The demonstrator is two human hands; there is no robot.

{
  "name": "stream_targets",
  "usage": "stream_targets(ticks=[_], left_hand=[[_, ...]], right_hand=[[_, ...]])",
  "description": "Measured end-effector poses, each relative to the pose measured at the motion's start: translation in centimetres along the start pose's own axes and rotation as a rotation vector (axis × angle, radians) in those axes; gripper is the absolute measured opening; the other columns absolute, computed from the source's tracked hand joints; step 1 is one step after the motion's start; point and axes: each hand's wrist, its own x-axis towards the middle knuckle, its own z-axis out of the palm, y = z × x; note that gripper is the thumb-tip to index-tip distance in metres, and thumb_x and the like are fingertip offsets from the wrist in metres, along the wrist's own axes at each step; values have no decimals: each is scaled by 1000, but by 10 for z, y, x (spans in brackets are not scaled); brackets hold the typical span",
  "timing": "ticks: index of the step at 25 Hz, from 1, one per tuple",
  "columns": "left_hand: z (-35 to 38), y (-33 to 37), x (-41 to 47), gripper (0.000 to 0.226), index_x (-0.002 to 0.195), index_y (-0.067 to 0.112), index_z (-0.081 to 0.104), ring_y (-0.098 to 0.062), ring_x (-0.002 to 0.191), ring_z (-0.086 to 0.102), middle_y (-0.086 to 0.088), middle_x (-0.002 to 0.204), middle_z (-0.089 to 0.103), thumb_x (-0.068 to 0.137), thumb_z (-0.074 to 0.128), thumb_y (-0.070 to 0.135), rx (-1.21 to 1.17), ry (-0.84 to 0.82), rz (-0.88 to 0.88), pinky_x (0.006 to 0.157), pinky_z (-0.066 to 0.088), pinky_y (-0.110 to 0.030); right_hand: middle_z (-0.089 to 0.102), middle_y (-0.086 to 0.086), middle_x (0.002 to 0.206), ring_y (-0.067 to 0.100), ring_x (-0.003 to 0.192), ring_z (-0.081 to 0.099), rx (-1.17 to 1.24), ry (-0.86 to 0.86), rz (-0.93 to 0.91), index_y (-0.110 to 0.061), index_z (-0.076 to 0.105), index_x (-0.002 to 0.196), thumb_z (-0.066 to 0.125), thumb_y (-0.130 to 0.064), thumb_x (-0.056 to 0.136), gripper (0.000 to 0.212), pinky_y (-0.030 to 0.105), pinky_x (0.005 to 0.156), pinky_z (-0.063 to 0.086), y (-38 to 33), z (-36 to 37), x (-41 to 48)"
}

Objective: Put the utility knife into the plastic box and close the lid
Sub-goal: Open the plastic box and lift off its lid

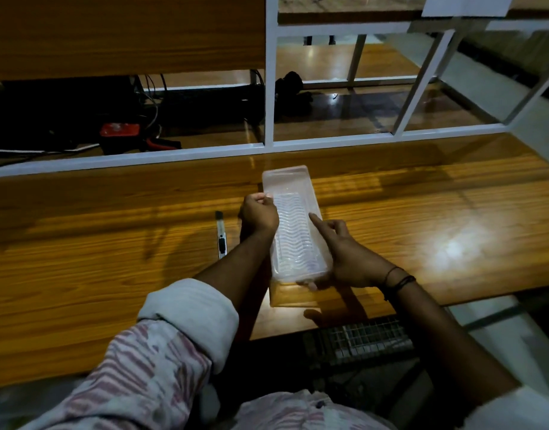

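A long clear plastic box (293, 225) with a wavy ribbed face is held slightly above the wooden table (112, 274), tilted with its far end higher. My left hand (259, 214) pinches its left long edge near the far end. My right hand (344, 259) grips the near right corner, thumb under the near end and index finger stretched along the right edge. I cannot tell whether the lid is on. The utility knife (221, 234), slim with a dark tip, lies flat on the table just left of my left wrist, touched by neither hand.
A white metal frame with glass panes (268, 88) rises behind the table's far edge. Dark cables and a red device (119, 130) lie behind it on the left. The table's near edge ends over a wire grid (366, 336) near my right forearm.
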Motion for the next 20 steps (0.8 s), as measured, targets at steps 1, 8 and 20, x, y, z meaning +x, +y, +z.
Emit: stream_targets(ticks=[1,8,20], left_hand=[[-1,0,1,28,126,7,70,-32,120,70,-14,130,74,105,63,25,-2,-7,-16,88,51,-30],[-21,2,2,28,128,9,71,-26,111,71,-9,128,75,102,64,20,25,-78,-22,82,51,-29],[-50,36,-11,79,166,32,32,-39,159,26,-11,177,21,99,49,68,-202,-556,-121,123,27,-57]], right_hand=[[9,5,160,34,147,23,-36,15,-25,-37,-3,162,96,-37,63,140,47,117,39,2,1,0],[31,5,154,28,140,28,-86,214,-94,-26,14,164,92,-40,70,122,47,116,35,0,2,-7],[31,-12,164,8,145,38,104,204,-487,-28,1,164,71,-15,92,102,25,113,36,-38,31,16]])
